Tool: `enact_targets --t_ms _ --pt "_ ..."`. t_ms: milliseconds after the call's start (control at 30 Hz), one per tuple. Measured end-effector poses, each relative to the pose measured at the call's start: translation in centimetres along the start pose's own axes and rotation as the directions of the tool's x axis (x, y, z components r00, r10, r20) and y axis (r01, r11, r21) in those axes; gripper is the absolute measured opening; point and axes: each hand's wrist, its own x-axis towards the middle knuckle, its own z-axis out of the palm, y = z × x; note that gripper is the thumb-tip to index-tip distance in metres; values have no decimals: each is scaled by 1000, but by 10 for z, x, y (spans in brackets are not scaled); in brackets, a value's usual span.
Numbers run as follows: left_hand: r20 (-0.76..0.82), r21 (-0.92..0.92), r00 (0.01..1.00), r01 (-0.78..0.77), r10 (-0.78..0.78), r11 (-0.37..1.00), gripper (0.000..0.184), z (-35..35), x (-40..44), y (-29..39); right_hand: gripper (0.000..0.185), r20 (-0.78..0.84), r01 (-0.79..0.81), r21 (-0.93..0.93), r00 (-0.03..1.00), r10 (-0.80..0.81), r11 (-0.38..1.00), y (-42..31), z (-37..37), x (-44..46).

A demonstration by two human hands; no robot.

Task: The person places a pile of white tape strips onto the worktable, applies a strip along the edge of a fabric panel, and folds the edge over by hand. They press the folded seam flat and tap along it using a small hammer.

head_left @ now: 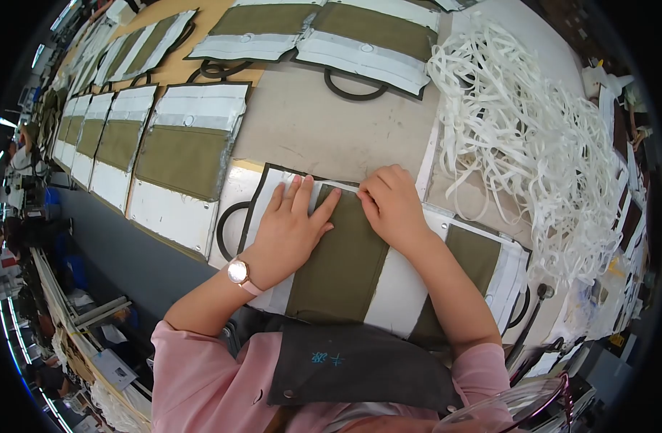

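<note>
In front of me lies a flat fabric bag panel (342, 260) with olive and white bands, dark edging and a black handle loop (228, 229) at its left. My left hand (291, 227) rests flat on its upper left part, fingers spread, a watch on the wrist. At the panel's far edge my right hand (392, 206) is closed, thumb and fingers pinched together. A thin white strip (332, 182) runs along that edge toward the right fingertips. What the pinch holds is hidden. Under my right forearm lies another olive and white section (471, 256) with a handle loop.
A large tangled heap of white strips (518, 137) covers the right of the table. More bag panels (183, 159) lie in an overlapping row on the left, and others (371, 36) lie at the back. The table's left edge borders a grey floor (129, 238).
</note>
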Motion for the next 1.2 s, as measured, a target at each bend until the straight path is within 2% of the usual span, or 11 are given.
enact_targets --t_ms 67,167,267,367,567,667,767,867,967,1067,1200 --pt "-4 -3 1000 0 0 1000 57 0 0 0 18 6 -80 46 997 80 996 -1 -4 3" --pt "-13 8 1000 -7 7 1000 57 1 1 1 20 21 -49 -32 999 50 998 -4 -1 3" --pt "-15 20 1000 4 -4 1000 57 3 2 3 19 39 -98 -23 994 99 995 -8 -2 5" --pt "-11 34 1000 12 -11 999 56 4 3 4 17 28 -135 39 991 134 990 -9 4 9" --pt "-13 35 1000 5 -4 999 56 0 7 5 14 130 -277 167 958 257 946 -3 5 13" --pt "-39 24 999 8 -7 1000 55 2 6 5 12 112 -251 122 965 238 960 -6 2 18" --pt "-54 1 998 28 -28 1000 51 6 7 5 10 183 -235 119 960 211 965 -3 4 22" --pt "-57 -2 998 15 -15 1000 49 2 7 3 10 180 -194 3 965 190 981 -8 4 21" --pt "-51 3 999 1 -1 1000 49 -2 7 0 13 132 -53 -69 989 62 996 -14 8 10" --pt "-56 29 998 -14 15 999 52 -4 8 -3 19 103 81 51 991 -86 995 -4 3 2" --pt "-66 3 998 -11 11 1000 51 -4 8 -5 30 177 196 -97 968 -177 976 -6 -5 -4"
